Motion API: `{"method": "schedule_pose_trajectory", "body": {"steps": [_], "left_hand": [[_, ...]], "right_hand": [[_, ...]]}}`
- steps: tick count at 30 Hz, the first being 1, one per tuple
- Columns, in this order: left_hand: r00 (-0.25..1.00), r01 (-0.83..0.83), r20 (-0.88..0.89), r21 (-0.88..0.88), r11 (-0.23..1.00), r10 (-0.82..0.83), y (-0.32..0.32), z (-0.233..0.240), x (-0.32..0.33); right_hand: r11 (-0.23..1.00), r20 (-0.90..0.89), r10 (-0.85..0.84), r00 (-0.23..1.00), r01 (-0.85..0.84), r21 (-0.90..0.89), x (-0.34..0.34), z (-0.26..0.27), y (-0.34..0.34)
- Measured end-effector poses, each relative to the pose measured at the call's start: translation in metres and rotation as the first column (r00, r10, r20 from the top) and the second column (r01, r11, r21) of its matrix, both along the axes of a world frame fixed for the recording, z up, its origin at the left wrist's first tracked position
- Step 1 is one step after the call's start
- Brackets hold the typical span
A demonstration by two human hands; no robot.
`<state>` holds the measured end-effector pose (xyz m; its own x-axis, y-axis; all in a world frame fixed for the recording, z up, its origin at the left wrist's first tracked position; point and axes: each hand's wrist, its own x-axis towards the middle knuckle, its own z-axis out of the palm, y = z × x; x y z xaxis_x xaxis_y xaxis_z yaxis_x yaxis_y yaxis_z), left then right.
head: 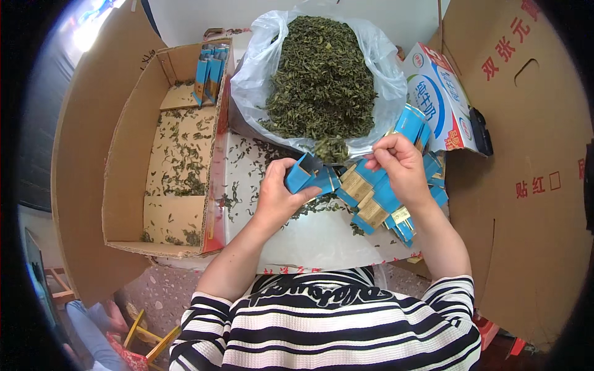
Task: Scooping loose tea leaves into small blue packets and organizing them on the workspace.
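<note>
My left hand grips a small blue foil packet, its open mouth tilted up. In my right hand, between thumb and fingers, is the thin handle of a metal spoon. Dried green tea leaves are heaped on the spoon, just above and right of the packet's mouth, and hide its bowl. Behind them stands a clear plastic bag filled with a mound of loose tea leaves. Several flat blue and gold packets lie piled under and beside my right hand.
At left a long cardboard box holds upright packets and scattered leaves. A milk carton box stands at right. Large cardboard panels flank the table. Another person's leg shows at lower left, near a yellow stool frame.
</note>
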<state>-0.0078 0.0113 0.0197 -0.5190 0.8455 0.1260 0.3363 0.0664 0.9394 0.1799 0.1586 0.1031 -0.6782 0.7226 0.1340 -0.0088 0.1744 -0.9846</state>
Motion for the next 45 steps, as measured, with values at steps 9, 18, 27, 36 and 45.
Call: {"method": "schedule_pose_trajectory", "body": {"steps": [9,18,27,36,45], "left_hand": [[0.98,0.115,0.162,0.016,0.993,-0.116,-0.001,-0.002,-0.003],[0.989,0.075,0.125,0.013,0.997,-0.076,-0.001,-0.003,-0.003],[0.997,-0.048,0.071,0.072,0.996,0.043,0.001,-0.001,-0.001],[0.972,-0.221,0.134,0.213,0.952,0.195,0.002,-0.006,-0.005],[0.881,-0.463,0.052,0.29,0.837,0.469,0.007,-0.02,-0.025]], "right_hand": [[0.842,0.171,0.111,0.979,-0.185,0.508,-0.013,0.021,-0.008],[0.133,0.288,0.156,0.945,-0.309,0.942,-0.025,0.036,-0.024],[0.152,0.135,0.103,0.986,-0.149,0.977,-0.013,0.031,-0.032],[0.768,0.016,-0.172,0.985,0.124,0.628,0.029,-0.015,-0.078],[0.905,0.156,-0.212,0.965,0.133,0.405,0.067,-0.087,-0.117]]}}
